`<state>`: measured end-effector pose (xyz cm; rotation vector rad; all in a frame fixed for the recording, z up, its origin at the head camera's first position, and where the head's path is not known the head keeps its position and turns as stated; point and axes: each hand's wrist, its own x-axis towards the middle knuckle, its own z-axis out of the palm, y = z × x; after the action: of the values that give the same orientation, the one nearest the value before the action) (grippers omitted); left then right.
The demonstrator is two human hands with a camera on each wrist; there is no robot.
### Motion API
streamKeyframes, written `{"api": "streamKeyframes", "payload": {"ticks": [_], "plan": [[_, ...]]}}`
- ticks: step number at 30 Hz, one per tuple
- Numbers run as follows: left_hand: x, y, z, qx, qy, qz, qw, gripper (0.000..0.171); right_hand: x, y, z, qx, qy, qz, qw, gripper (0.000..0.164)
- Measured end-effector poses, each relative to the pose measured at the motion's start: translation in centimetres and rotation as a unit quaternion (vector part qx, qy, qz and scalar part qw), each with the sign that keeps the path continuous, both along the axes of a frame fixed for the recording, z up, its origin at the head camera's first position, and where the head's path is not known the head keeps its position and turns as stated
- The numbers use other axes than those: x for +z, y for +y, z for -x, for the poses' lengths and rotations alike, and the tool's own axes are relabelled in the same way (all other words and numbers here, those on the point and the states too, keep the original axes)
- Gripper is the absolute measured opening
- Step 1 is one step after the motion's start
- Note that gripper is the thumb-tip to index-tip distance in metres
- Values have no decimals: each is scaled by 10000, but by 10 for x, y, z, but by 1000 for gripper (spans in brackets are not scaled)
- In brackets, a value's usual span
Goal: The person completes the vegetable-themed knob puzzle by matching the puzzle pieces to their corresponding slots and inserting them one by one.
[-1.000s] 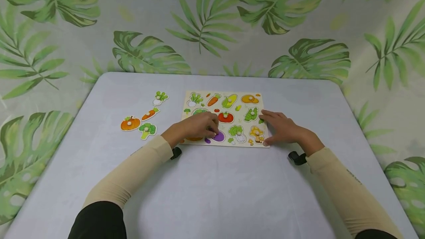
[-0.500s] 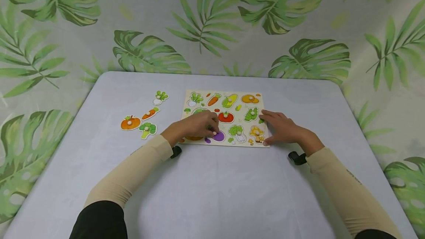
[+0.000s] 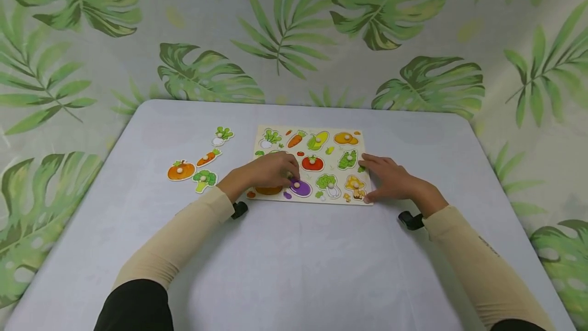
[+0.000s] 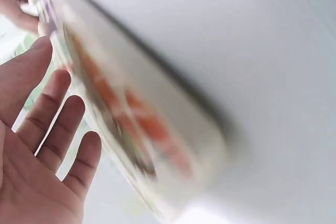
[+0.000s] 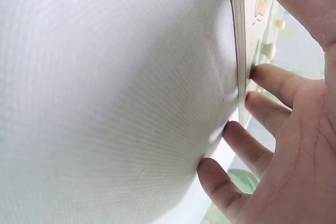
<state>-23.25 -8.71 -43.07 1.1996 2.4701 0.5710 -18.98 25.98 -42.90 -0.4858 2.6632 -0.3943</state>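
Observation:
A vegetable knob puzzle board (image 3: 331,139) lies on the table in the head view. My left hand (image 3: 271,170) hovers over its lower left part, its fingertips right by the knob of the purple eggplant piece (image 3: 303,189). In the left wrist view the fingers (image 4: 58,135) are loosely extended and hold nothing; the board there is blurred. My right hand (image 3: 390,178) rests spread at the board's right edge. The right wrist view shows its fingertips (image 5: 254,72) against the board's edge and the tablecloth. The left hand hides part of the board's left side.
Left of the board lie loose knob pieces: a radish (image 3: 222,136), a carrot (image 3: 209,157), a pumpkin (image 3: 181,170) and a broccoli (image 3: 204,181). Tomato (image 3: 313,163), corn (image 3: 318,140) and mushroom (image 3: 356,186) pieces sit in the board. A leaf-patterned cloth hangs behind the white table.
My left hand has let go of the eggplant's knob and drawn slightly left, so more of the eggplant shows. The right hand has stayed in place.

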Motion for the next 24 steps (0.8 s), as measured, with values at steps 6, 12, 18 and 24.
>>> {"api": "streamKeyframes", "payload": {"ticks": [6,12,18,24], "plan": [[7,-33,6,629,-103,-20,9980,19,0,-1,0,-16,8,-175,9998,100],[10,-75,1,878,115,-366,9954,17,-1,-2,1,81,56,-132,9999,99],[13,-123,-4,1436,303,-496,9879,19,-1,-1,0,90,95,-121,9998,99],[12,-163,-15,1962,207,-521,9790,18,-1,-2,0,77,128,-147,9998,98]]}}
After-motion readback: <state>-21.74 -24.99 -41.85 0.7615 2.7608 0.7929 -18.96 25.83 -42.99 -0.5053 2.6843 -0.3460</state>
